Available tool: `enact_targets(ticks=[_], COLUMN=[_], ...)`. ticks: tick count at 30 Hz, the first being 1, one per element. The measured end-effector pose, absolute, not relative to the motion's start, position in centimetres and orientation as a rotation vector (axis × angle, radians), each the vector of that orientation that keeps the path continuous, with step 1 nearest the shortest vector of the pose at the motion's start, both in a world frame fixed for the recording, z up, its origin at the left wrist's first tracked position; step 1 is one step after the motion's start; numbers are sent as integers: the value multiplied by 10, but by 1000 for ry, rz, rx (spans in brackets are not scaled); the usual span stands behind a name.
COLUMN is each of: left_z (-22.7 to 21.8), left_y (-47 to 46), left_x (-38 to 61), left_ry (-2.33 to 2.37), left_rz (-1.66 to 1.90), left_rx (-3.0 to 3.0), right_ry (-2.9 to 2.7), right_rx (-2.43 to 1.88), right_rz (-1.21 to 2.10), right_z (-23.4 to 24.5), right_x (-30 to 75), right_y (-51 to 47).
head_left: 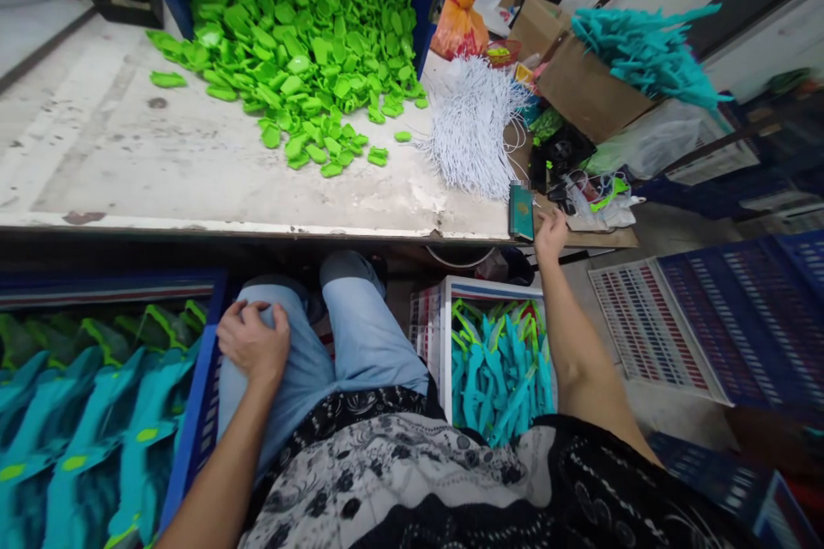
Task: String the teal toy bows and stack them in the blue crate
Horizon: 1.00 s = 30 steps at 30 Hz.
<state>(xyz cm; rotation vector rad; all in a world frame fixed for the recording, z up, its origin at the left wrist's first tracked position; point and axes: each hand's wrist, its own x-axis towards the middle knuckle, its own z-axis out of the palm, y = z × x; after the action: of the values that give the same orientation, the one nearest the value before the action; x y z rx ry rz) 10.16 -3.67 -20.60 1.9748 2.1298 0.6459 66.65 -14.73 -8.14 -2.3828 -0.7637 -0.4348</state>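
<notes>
My left hand [254, 345] lies on the left thigh of my blue jeans [366, 334], fingers loosely bent and apart, holding nothing. Out to the right, my right hand [551, 233] is at the table's front edge, just beside a dark green booklet or phone [521, 213]. Its fingers are slightly curled and look apart, with nothing visible in them. A bundle of thin white strings [476, 129] lies on the table behind the green item. Further left, many small bright green plastic pieces [302, 60] spill from a blue bin [421, 26] onto the worn white table [193, 171].
At left stands a blue crate [186, 446] of teal and green plastic parts [83, 429]. A white crate [447, 343] with similar teal parts [502, 369] is by my right leg. A cardboard box [592, 90] holds more teal pieces. Stacked crates [714, 309] stand at right.
</notes>
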Motion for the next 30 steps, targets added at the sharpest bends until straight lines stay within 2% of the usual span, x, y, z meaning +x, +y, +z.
enact_targets(ticks=[13,21,25,30], left_z=[-205,-195,-193,-193], left_y=[-38,-43,-47,-44], left_x=[104,126,145,162], left_ry=[2094,1909,1774,1806], left_rz=[709,688,590,419], left_rx=[1926,2007,2130,2223], right_ry=[-740,-402,-95,250], right_rx=[-2400,-2416,-2610,-2743], right_rz=[-450,-542,-287,157], right_z=[-76,-102,-140,-214], right_x=[650,627,598,537], right_y=[-150,-239,-319,-419])
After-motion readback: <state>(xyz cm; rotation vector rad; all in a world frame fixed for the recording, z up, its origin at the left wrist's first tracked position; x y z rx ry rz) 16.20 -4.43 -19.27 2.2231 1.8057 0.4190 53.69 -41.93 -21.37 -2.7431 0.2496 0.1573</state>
